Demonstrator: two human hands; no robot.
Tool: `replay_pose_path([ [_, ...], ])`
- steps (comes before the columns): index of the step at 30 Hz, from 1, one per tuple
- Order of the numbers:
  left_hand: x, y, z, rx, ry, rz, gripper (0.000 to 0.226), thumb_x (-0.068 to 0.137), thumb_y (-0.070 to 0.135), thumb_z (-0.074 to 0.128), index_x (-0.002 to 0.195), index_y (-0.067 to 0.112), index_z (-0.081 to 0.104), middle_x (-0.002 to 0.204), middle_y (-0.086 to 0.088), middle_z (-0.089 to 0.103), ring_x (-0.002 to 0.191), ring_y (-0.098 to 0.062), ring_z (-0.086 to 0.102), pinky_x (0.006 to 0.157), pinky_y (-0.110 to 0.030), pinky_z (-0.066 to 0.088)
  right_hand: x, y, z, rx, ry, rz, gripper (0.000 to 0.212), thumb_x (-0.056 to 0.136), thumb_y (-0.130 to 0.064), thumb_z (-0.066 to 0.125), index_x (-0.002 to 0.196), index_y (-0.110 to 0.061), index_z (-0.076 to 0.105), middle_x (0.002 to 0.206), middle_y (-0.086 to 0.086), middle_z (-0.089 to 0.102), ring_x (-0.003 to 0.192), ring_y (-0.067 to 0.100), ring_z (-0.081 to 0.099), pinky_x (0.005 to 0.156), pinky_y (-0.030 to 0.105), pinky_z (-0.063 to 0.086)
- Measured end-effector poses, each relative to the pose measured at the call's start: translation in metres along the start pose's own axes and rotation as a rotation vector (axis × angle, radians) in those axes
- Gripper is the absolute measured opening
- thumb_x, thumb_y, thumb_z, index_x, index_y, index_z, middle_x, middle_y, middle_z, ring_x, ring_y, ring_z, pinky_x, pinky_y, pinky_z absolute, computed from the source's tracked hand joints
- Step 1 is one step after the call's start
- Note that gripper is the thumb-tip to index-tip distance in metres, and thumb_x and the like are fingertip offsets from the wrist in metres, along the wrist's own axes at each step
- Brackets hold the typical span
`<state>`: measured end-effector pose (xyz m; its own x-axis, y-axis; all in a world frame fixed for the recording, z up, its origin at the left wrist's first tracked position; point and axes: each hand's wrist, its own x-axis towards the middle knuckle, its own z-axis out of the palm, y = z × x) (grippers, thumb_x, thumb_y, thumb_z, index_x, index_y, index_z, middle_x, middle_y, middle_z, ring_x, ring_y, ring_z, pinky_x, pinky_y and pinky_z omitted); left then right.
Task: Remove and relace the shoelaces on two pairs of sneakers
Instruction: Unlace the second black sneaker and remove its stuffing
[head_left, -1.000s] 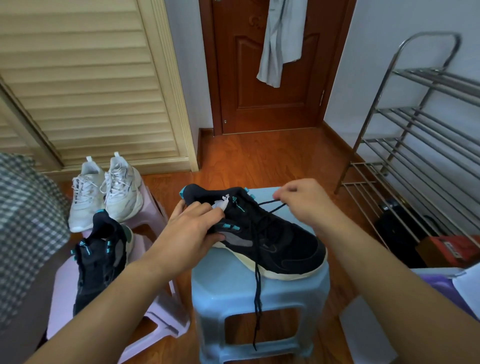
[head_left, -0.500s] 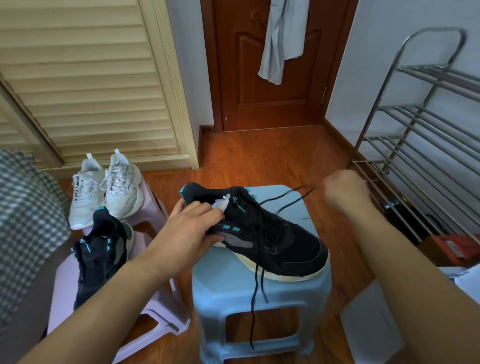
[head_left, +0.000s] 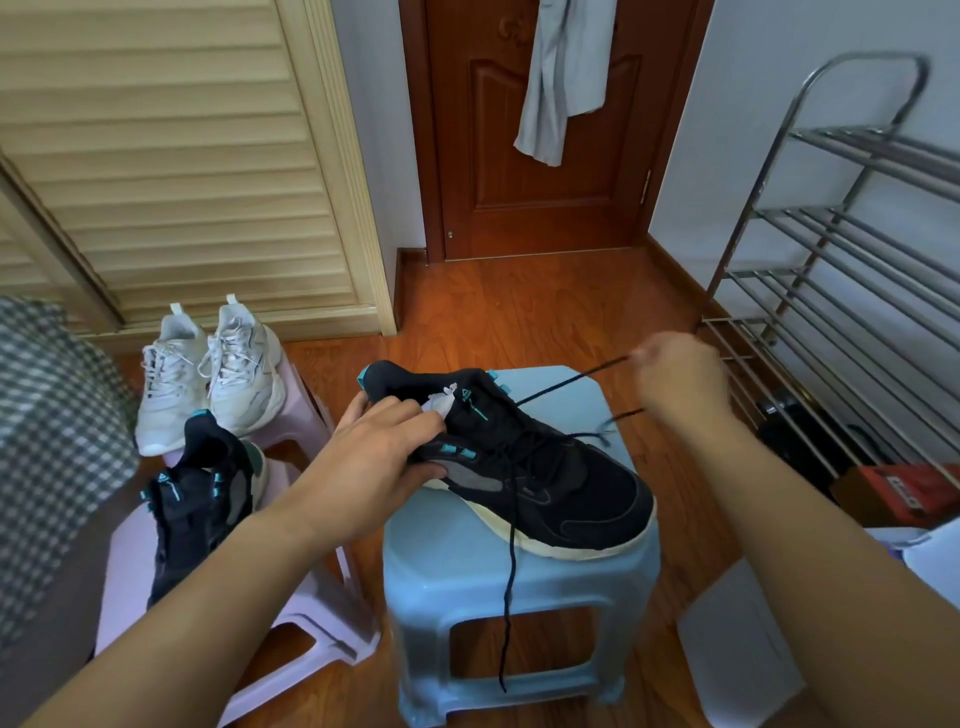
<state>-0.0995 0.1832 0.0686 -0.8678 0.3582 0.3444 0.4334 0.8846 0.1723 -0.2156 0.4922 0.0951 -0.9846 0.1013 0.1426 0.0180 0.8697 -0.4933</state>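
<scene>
Blk sneaker (head_left: 545, 467), teal trim; lt-blue stool (head_left: 519, 597); wht sneakers (head_left: 208, 374).

No words or numbers can be read here. The black shoe (head_left: 524, 467) on the stool has a small teal triangle sign on its tongue. The other black shoe (head_left: 200, 509) has the same sign. The red box (head_left: 904, 491) has white marks, too blurry to read.

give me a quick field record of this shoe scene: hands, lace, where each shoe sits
left hand: grips black shoe at the collar
right hand: pinches lace, pulled out to the right
lace tail: hangs over blue stool front
other black shoe: on near pink stool
white pair: laced, on far pink stool
</scene>
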Motion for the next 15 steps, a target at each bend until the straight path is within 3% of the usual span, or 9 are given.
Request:
replay_pose_path([
  [2, -0.002, 0.001, 0.000, 0.005, 0.008, -0.010, 0.028, 0.085, 0.034, 0.077, 0.101, 0.027, 0.056, 0.091, 0.014, 0.051, 0.091, -0.013, 0.047, 0.090, -0.037, 0.035, 0.008, 0.035, -0.011, -0.003, 0.104, 0.289, 0.027, 0.099, -0.020, 0.054, 0.073, -0.012, 0.052, 0.096, 0.020, 0.066, 0.080, 0.034, 0.060, 0.073, 0.044, 0.053],
  [4, -0.002, 0.002, 0.001, 0.011, 0.018, -0.026, 0.030, 0.083, 0.032, 0.079, 0.101, 0.026, 0.056, 0.090, 0.015, 0.049, 0.090, -0.013, 0.046, 0.091, -0.036, 0.032, 0.010, 0.046, -0.010, -0.091, 0.018, 0.375, 0.020, 0.096, -0.016, 0.055, 0.081, -0.004, 0.058, 0.101, 0.023, 0.064, 0.078, 0.032, 0.056, 0.072, 0.041, 0.050],
  [7, -0.001, 0.003, 0.002, 0.026, 0.013, -0.051, 0.032, 0.084, 0.033, 0.079, 0.102, 0.028, 0.054, 0.091, 0.016, 0.047, 0.092, -0.014, 0.048, 0.097, -0.040, 0.035, -0.001, 0.013, 0.000, -0.144, 0.019, 0.045, 0.033, 0.099, -0.029, 0.054, 0.122, -0.007, 0.061, 0.121, 0.016, 0.058, 0.111, 0.034, 0.054, 0.090, 0.045, 0.047],
  [9, 0.003, 0.005, 0.003, 0.031, 0.002, -0.068, 0.031, 0.084, 0.035, 0.077, 0.103, 0.029, 0.053, 0.091, 0.016, 0.048, 0.093, -0.014, 0.048, 0.100, -0.042, 0.036, -0.025, -0.026, -0.001, 0.062, -0.026, -0.230, 0.020, 0.098, -0.032, 0.060, 0.110, -0.018, 0.067, 0.108, 0.000, 0.060, 0.102, 0.018, 0.056, 0.085, 0.032, 0.045],
  [11, 0.007, 0.006, 0.003, 0.024, 0.003, -0.095, 0.030, 0.084, 0.036, 0.076, 0.102, 0.030, 0.053, 0.090, 0.016, 0.049, 0.093, -0.013, 0.048, 0.100, -0.043, 0.036, -0.056, -0.057, 0.000, 0.183, -0.220, -0.457, 0.014, 0.090, -0.036, 0.071, 0.096, -0.023, 0.070, 0.093, -0.009, 0.059, 0.086, 0.007, 0.054, 0.076, 0.024, 0.042],
  [13, 0.008, 0.009, 0.003, 0.019, 0.002, -0.110, 0.029, 0.083, 0.038, 0.076, 0.100, 0.031, 0.053, 0.090, 0.017, 0.050, 0.094, -0.012, 0.049, 0.098, -0.042, 0.036, -0.078, -0.064, 0.008, 0.150, -0.365, -0.585, 0.026, 0.083, -0.039, 0.078, 0.103, -0.027, 0.068, 0.094, -0.011, 0.052, 0.088, 0.006, 0.048, 0.078, 0.022, 0.040],
  [15, 0.008, 0.010, 0.003, 0.020, 0.002, -0.122, 0.028, 0.083, 0.038, 0.076, 0.100, 0.031, 0.054, 0.090, 0.017, 0.051, 0.095, -0.013, 0.051, 0.098, -0.041, 0.035, -0.086, -0.059, 0.018, 0.089, -0.301, -0.641, 0.030, 0.083, -0.034, 0.078, 0.107, -0.029, 0.061, 0.097, -0.013, 0.045, 0.093, 0.008, 0.043, 0.078, 0.022, 0.040],
])
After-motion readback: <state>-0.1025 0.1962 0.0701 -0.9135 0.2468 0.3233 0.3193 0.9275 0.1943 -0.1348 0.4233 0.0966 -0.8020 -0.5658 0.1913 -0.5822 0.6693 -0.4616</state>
